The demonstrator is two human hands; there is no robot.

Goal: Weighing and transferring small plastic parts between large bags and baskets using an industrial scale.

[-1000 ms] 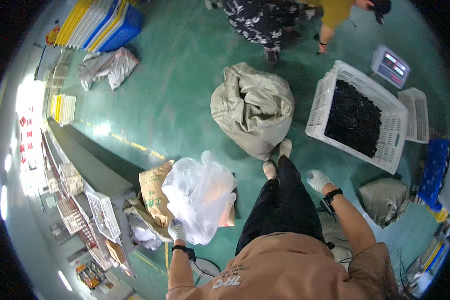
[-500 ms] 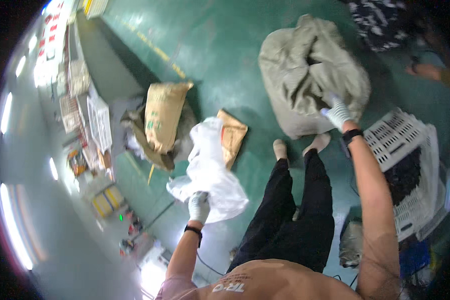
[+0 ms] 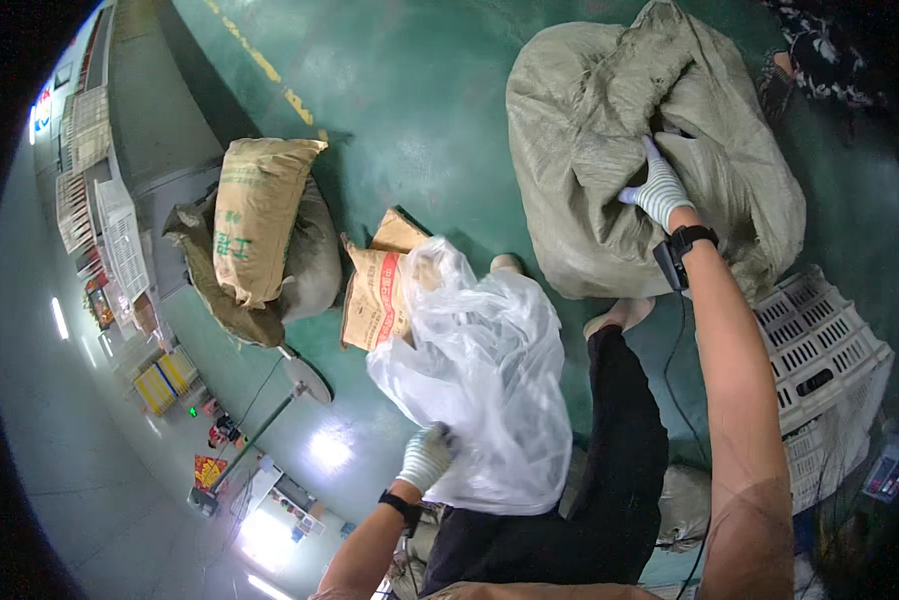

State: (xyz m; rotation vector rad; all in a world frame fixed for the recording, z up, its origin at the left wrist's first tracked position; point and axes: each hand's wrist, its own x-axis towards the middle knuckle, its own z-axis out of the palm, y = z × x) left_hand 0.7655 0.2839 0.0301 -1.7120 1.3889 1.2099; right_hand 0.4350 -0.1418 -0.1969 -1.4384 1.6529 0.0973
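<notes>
My left hand [image 3: 428, 456], in a striped work glove, is closed on the near left edge of a crumpled clear plastic bag [image 3: 495, 350]. The bag hangs limp in front of my legs and hides part of them. Over at the right, a large grey-green woven sack [image 3: 580, 130] rests on the floor, its top cloth gathered in folds. My right hand [image 3: 662, 190], gloved alike, reaches onto the sack at its folded opening. Its thumb and forefinger stand apart, while the other fingertips are partly hidden against the cloth.
A brown paper sack [image 3: 265, 215] lies on another woven sack at the left. Flattened brown paper packaging [image 3: 375, 295] lies behind the plastic bag. White slotted crates [image 3: 820, 345] stand at the right, below the big sack. A cable [image 3: 678, 385] hangs from my right wrist. Another person [image 3: 825, 50] is at the top right.
The plastic bag has moved right in my left hand, now in front of my legs. My right hand has come further onto the sack's opening. My view has shifted closer to the sack.
</notes>
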